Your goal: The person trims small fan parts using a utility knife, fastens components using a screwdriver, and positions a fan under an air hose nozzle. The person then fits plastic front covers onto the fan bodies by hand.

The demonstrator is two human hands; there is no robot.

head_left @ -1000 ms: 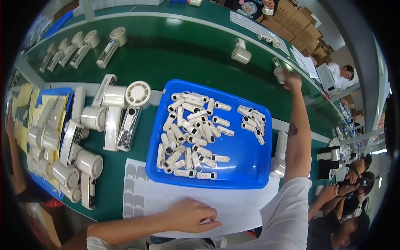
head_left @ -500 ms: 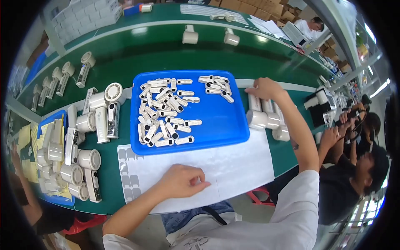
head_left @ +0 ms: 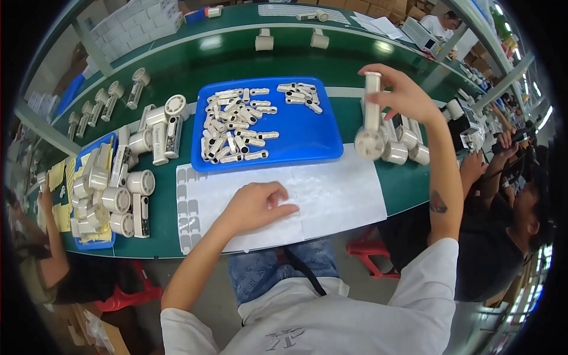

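My right hand (head_left: 399,89) grips a white handheld fan (head_left: 371,109) by its handle, with the round head hanging down. Several more fans (head_left: 395,151) lie just beyond it on the right. Over the white sheet of paper (head_left: 331,192), my left hand (head_left: 257,207) is empty, thumb and fingers curved apart. Grey rounded stickers (head_left: 189,208) line the sheet's left edge. Behind the sheet stands a blue tray (head_left: 296,133) with many small white parts (head_left: 239,115), most of them on its left side.
On the left, fans (head_left: 118,200) are piled in and around a blue tray (head_left: 112,241) with yellow paper. More fans (head_left: 135,89) stand along the back left. A dark device (head_left: 464,124) sits at the right. Other people are seated on both sides.
My right hand has lifted a fan off the group on the right and tipped it upright. My left hand stays over the sheet, its fingers slightly more apart. The view has shifted.
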